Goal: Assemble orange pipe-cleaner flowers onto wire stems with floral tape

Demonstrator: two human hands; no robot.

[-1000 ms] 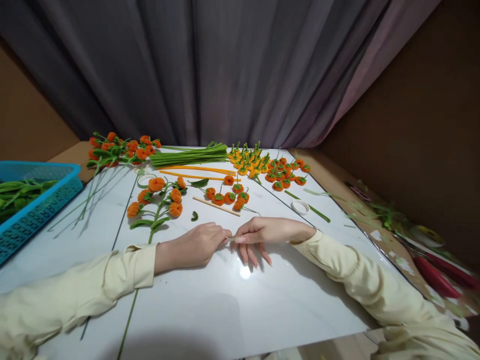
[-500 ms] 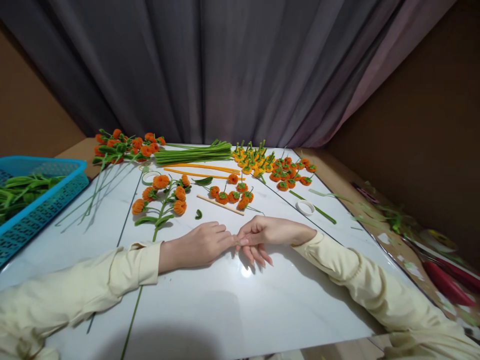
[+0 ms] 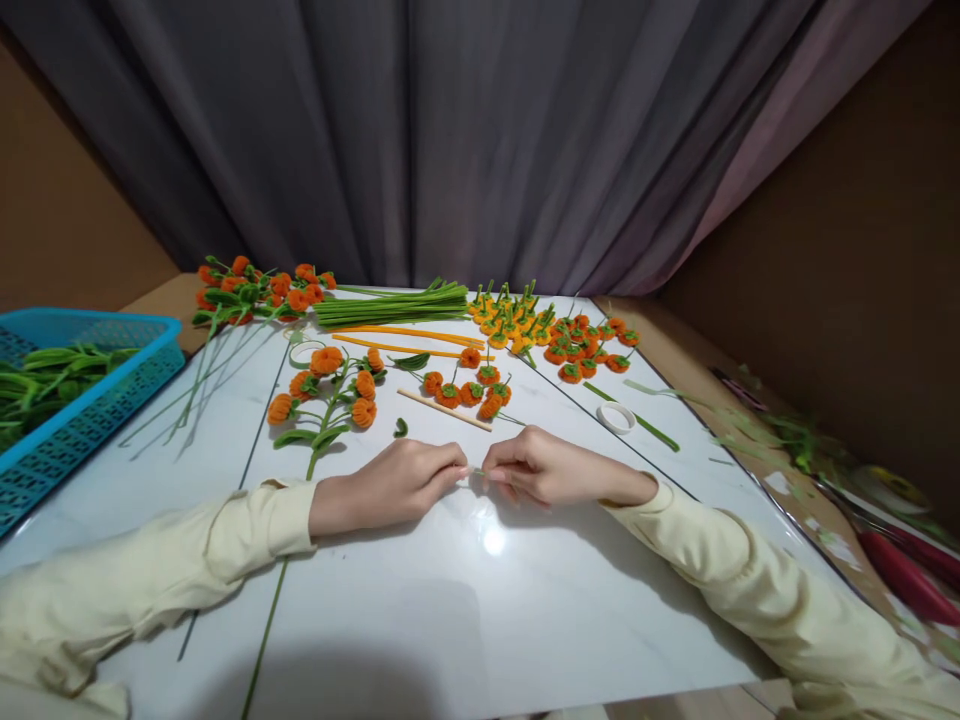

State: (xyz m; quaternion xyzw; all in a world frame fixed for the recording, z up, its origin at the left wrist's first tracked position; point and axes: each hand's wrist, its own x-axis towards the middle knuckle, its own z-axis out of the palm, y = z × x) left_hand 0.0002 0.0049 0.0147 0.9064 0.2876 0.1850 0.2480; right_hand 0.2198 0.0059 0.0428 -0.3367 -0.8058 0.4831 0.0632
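Note:
My left hand point(image 3: 397, 485) and my right hand point(image 3: 551, 468) meet just above the white table, fingertips pinched a small gap apart. Between them spans a short, thin greenish piece point(image 3: 478, 472), too small to identify; both hands grip it. Behind my left hand lies a fuzzy flower stem point(image 3: 334, 400) with orange pumpkin-shaped heads and green leaves, its long stalk passing under my left forearm. Beyond my hands are a thin wooden stick point(image 3: 444, 410), a small curled green piece point(image 3: 401, 428) and several loose orange pumpkin heads point(image 3: 471, 393).
A blue basket point(image 3: 150, 365) of green leaves stands at left. Green pipe cleaners point(image 3: 394, 308), yellow heads point(image 3: 502, 325), more orange heads point(image 3: 585, 350) and finished stems point(image 3: 247, 290) line the back. A white tape roll point(image 3: 616, 417) lies at right, near red-handled pliers point(image 3: 904, 575).
My fingertips have drawn slightly apart, exposing the thin piece between them. My right hand's spread fingers have curled in. The view has shifted slightly.

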